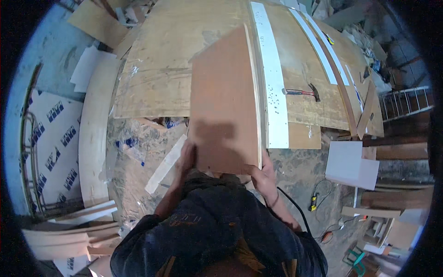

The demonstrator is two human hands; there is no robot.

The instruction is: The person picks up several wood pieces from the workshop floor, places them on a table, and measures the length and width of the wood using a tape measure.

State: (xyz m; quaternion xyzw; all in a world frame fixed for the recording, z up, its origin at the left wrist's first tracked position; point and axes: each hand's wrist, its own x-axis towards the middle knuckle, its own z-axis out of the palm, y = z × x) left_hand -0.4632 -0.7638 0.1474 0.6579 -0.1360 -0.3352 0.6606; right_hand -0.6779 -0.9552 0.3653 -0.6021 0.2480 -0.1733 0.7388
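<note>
A reddish-brown wooden board (224, 87) lies lengthwise before me, its pale edge showing along the right. Its near end reaches close to my body, and a dark shadow falls across that end. My left hand (187, 156) is closed on the board's left edge near the bottom, its fingers partly hidden. At the near right corner my right hand (264, 176) grips the board, thumb on top and fingers around the pale edge. Just right of the board lies a long white strip (272, 69) with small dark bits scattered on it. A hammer (302, 92) rests with its handle end on that strip.
Large plywood sheets (157, 83) form the work surface. White strips (318, 46) lie farther right. On the floor are a pale offcut (166, 166), white panels (344, 159), a yellow-and-black tool (314, 202) and a black cable (295, 205). Stacked boards (60, 242) stand lower left.
</note>
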